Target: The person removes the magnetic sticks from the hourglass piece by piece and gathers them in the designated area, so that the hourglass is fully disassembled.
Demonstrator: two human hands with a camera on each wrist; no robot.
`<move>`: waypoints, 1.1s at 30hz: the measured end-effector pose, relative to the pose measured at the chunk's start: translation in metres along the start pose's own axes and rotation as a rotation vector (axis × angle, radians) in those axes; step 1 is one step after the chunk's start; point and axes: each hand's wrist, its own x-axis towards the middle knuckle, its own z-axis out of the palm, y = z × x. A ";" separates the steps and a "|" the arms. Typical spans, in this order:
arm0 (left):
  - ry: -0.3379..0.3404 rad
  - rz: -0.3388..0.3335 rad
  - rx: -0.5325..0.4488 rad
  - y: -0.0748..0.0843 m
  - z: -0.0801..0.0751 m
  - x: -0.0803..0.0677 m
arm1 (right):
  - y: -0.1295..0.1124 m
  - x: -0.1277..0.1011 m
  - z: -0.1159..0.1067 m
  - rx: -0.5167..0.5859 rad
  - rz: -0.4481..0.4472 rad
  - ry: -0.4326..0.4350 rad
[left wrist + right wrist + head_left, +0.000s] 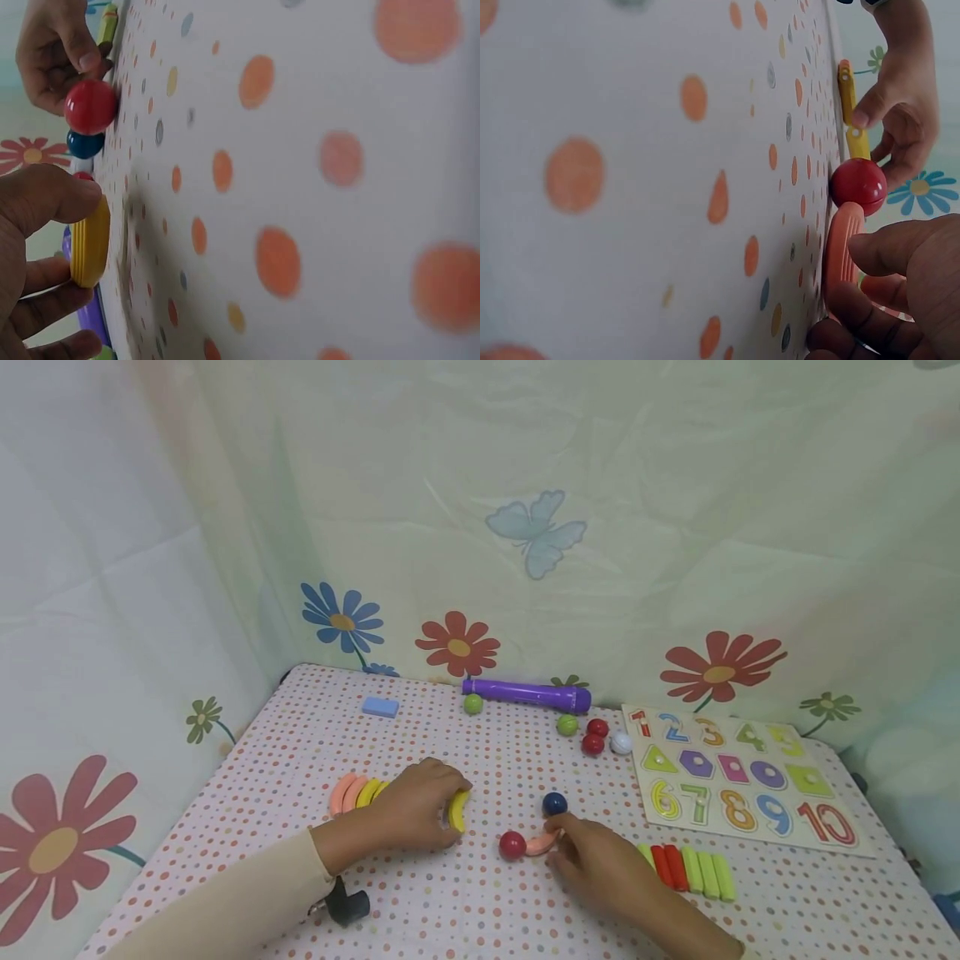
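My left hand pinches a yellow curved piece between thumb and fingers; the left wrist view shows the yellow piece's ridged side. Behind that hand, a row of peach curved pieces and yellow ones is partly hidden. My right hand grips a peach curved piece, thumb on one side and fingers curled at the other in the right wrist view. At that piece's left end sits a red ball. A dark blue ball lies just beyond the right fingertips.
Right of the right hand lie green sticks and red sticks. A number puzzle board is at the far right. Several balls, including a white ball, and a purple tube line the back. A blue block stands back left.
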 end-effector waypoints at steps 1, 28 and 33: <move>0.004 0.001 0.001 -0.002 -0.001 -0.002 | 0.000 0.000 0.000 0.004 -0.001 0.001; 0.026 -0.035 -0.011 -0.049 -0.021 -0.042 | 0.000 -0.004 0.004 -0.107 -0.064 0.023; 0.035 -0.053 -0.013 -0.057 -0.022 -0.046 | 0.000 -0.004 0.005 -0.109 -0.067 0.017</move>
